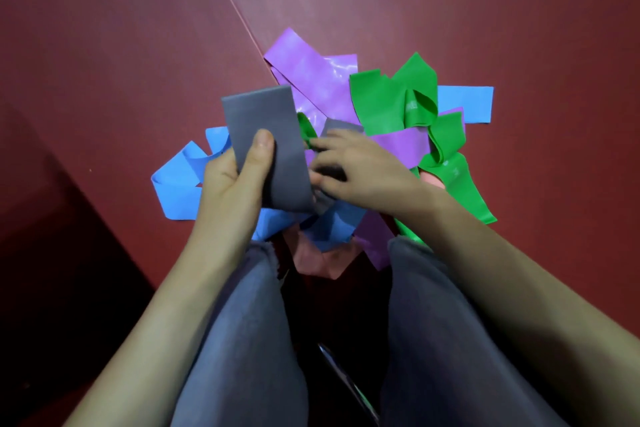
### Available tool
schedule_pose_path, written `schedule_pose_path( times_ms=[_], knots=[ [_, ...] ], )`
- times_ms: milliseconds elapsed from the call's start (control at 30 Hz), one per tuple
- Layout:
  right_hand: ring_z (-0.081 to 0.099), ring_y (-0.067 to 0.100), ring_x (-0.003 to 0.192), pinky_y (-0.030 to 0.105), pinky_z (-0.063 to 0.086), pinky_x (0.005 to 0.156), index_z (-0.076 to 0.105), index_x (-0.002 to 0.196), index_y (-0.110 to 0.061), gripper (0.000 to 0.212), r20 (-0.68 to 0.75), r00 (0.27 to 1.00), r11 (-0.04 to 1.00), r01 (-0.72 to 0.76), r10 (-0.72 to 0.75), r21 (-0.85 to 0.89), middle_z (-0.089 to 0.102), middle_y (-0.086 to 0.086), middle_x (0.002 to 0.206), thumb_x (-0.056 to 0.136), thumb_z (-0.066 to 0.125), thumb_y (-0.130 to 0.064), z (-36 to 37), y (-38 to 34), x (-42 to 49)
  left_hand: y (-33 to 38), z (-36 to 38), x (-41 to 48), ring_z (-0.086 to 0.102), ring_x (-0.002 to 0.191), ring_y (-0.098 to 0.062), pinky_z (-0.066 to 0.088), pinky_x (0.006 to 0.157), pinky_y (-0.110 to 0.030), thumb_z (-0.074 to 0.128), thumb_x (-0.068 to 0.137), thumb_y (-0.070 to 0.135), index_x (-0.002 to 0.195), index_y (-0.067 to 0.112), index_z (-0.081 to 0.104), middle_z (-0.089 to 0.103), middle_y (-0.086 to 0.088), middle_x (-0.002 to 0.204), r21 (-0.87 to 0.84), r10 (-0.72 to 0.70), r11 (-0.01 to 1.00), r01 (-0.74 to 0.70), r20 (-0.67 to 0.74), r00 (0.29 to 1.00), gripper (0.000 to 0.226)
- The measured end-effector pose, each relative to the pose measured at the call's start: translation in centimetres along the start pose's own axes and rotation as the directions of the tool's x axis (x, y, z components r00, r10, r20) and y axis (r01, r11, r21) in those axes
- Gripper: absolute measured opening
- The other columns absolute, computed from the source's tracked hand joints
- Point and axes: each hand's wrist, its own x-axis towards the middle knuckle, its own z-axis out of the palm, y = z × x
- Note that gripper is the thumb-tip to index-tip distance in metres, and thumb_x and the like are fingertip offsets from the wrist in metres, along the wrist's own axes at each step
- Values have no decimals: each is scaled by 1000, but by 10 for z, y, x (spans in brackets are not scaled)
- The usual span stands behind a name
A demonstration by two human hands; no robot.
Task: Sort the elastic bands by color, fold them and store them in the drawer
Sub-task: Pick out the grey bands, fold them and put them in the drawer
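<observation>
I have the left hand (235, 180) wrapped round the folded grey band (263, 135): thumb pressed flat on its near face, the other fingers hidden behind it, the fold standing upright above the thumb tip. The right hand (360, 166) is blurred, but its fingers (332, 146) are curled and seem to pinch the band's loose tail, which runs down from the left thumb and across under them. A short grey end shows just beyond the right fingertips.

The risks as I judge them:
- The tail lies right against a green band (388, 100), which touches the right fingertips. Drawing the grey free could catch that green loop and drag it along, mixing the colours.
- The material looks slick and springy. If the left thumb eases off, the fold may spring open.
- With the blur I cannot be sure how firm the right pinch is. A weak one lets the tail slip back into the pile below the fingers.
- Purple bands (311, 76) lie beyond both hands, blue bands (180, 184) to the outside of the left fingers and beneath the wrists, and a pink band (318, 260) nearer the knees. All overlap, so any tug may shift several.

No drawer is in view.
</observation>
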Motion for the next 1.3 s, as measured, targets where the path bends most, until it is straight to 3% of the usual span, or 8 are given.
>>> schedule_pose_path(
  times_ms=[167, 300, 500, 634, 767, 934, 1134, 1300],
  knots=[
    [52, 32, 92, 34, 32, 72, 63, 76, -13, 49, 2, 997, 997, -71, 71, 13, 59, 17, 84, 73, 27, -46, 10, -19, -15, 15, 1, 3, 71, 76, -16, 57, 70, -29, 42, 93, 33, 83, 16, 61, 73, 1, 71, -60, 31, 998, -35, -69, 997, 27],
    [42, 28, 70, 30, 20, 60, 35, 51, -15, 45, 48, 989, 980, -144, 139, 136, 61, 19, 76, 67, 13, -52, -12, -37, -24, 21, -5, 6, 65, 95, -35, 54, 83, -44, 47, 80, 46, 87, 16, 64, 70, -13, 92, -124, 49, 990, -67, -142, 989, 36],
    [53, 11, 61, 22, 45, 54, 46, 69, -20, 28, 618, 770, 582, -579, 159, 571, 50, 1, 70, 95, 35, -15, -8, -70, -26, 26, -7, 8, 69, 78, -6, 54, 68, -21, 41, 89, 29, 74, 18, 72, 74, 9, 77, -189, 71, 978, -91, -111, 991, 36],
    [60, 27, 89, 33, 41, 76, 61, 100, -1, 22, 136, 947, 805, -319, 291, 500, 64, 17, 94, 85, 45, -3, 10, -48, -14, 10, -8, 8, 68, 65, -10, 55, 63, -24, 41, 94, 21, 73, 17, 70, 73, 4, 69, -182, -42, 983, 32, -51, 998, 35],
    [48, 34, 116, 40, 33, 96, 53, 119, -10, 43, -367, 875, 945, -259, 316, 197, 53, 16, 127, 78, 54, -21, 5, -12, 5, -11, -6, 6, 65, 54, -1, 52, 57, -16, 38, 95, 13, 88, 11, 63, 69, 13, 56, -18, -153, 988, 153, -40, 987, 26],
    [2, 32, 142, 63, 8, 109, 1, 145, -22, 100, -120, 870, 861, -491, 478, -131, -5, 7, 156, 73, 61, -54, 7, 17, 30, -17, -4, 1, 64, 47, -6, 53, 49, -16, 36, 96, 13, 98, 2, 57, 69, 9, 52, -8, -222, 975, 222, -1, 975, 23],
    [47, 33, 116, 42, 40, 86, 51, 116, -8, 32, -359, 853, 917, -399, 378, 17, 51, 14, 127, 86, 47, -19, -27, 43, 15, -13, -1, 4, 64, 48, -5, 51, 48, -15, 35, 95, 11, 98, 4, 55, 69, 9, 52, -59, -214, 975, 213, -4, 977, 21],
    [55, 39, 104, 41, 42, 82, 65, 89, -11, 28, -440, 689, 799, -589, 576, 124, 63, 19, 109, 76, 43, 1, -67, 78, -15, -17, 2, 1, 62, 45, -6, 52, 46, -18, 36, 96, 12, 83, 12, 56, 69, 7, 53, -68, -235, 970, 234, -13, 972, 24]
  ],
)
